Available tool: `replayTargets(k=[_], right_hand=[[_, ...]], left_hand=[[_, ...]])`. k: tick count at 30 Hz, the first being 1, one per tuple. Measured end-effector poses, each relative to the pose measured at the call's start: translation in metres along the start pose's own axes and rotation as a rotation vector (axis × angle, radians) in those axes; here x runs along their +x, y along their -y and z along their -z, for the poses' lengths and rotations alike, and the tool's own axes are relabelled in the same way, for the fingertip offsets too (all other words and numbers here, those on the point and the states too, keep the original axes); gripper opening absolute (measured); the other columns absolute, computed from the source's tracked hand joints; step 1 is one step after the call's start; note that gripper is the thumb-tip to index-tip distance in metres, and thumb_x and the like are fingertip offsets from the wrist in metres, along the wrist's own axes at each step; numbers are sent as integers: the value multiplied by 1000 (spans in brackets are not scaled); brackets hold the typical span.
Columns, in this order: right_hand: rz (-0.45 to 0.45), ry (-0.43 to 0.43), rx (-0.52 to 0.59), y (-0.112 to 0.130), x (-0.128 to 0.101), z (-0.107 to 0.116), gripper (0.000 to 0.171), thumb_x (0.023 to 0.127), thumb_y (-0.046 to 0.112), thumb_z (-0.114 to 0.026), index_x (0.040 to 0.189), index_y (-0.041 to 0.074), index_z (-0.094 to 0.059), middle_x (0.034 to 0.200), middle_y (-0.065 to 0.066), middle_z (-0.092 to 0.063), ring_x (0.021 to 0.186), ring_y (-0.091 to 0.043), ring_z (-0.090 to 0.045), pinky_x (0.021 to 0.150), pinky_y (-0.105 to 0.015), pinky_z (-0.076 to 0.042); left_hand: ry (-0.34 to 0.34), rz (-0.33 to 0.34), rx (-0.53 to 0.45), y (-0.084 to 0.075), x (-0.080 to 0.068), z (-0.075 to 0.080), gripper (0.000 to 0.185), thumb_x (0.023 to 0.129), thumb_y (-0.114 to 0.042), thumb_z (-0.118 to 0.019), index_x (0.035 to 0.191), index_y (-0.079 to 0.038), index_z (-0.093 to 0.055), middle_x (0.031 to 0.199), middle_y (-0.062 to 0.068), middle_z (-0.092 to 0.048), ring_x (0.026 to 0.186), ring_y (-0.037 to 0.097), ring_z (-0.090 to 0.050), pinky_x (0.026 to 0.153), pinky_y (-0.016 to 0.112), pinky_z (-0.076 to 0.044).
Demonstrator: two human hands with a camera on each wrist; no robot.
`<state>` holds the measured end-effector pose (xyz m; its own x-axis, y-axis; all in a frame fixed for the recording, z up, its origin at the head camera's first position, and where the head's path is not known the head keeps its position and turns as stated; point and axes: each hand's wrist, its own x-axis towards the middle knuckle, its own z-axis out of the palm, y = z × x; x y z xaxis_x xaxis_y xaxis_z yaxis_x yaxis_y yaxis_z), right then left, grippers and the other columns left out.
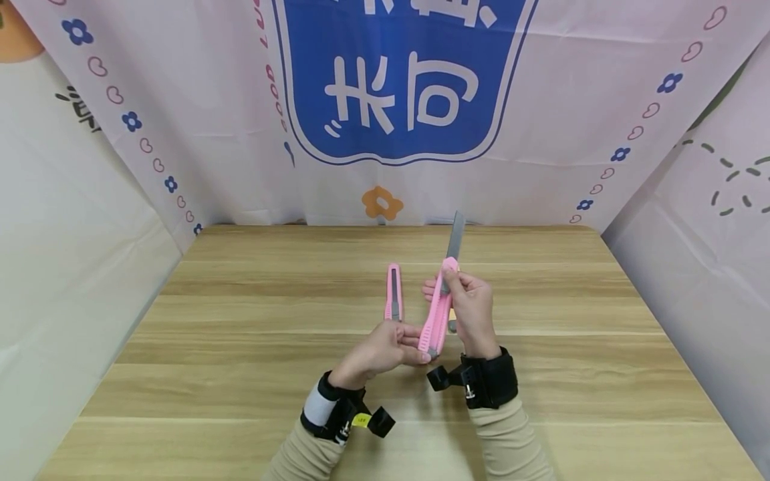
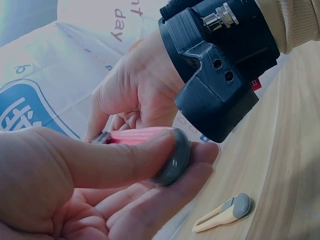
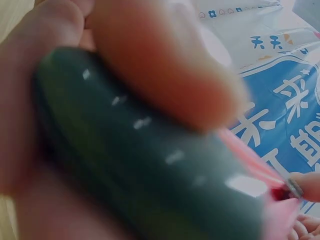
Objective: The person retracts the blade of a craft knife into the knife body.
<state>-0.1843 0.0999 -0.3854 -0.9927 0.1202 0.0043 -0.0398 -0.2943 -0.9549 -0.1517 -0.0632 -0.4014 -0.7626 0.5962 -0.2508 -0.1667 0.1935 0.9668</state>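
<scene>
Hands meet above the middle of the wooden worktop [image 1: 240,347] around a pink utility knife [image 1: 436,324] with its grey blade [image 1: 455,242] slid far out, pointing away from the person. The left hand [image 1: 381,351] pinches the knife's grey end cap [image 2: 175,159] between thumb and fingers; the right hand [image 1: 472,307] wraps the upper body near the slider. A second pink knife [image 1: 394,292] lies flat just beyond the left hand. Working this well likely means keeping fingertips behind the blade's edge, holding the body steady, and moving the slider slowly, not jerking it.
</scene>
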Motion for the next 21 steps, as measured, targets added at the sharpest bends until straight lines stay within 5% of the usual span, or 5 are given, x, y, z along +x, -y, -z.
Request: replayTargets(k=[14, 21], right_hand=[[-109, 16, -59, 4, 1, 1, 41, 99, 28, -53, 118, -7, -60, 88, -6, -78, 77, -9, -75, 77, -29, -62], [-108, 15, -55, 4, 1, 0, 40, 100, 26, -51, 115, -11, -60, 79, -1, -77, 78, -13, -75, 78, -32, -62]], left_hand=[[-59, 16, 31, -3, 0, -2, 34, 87, 2, -62, 121, 6, -61, 110, 24, -71, 104, 33, -69, 89, 31, -60], [-67, 20, 20, -3, 0, -4, 34, 87, 3, -62, 120, 7, -61, 110, 24, -71, 104, 35, -69, 88, 31, -60]])
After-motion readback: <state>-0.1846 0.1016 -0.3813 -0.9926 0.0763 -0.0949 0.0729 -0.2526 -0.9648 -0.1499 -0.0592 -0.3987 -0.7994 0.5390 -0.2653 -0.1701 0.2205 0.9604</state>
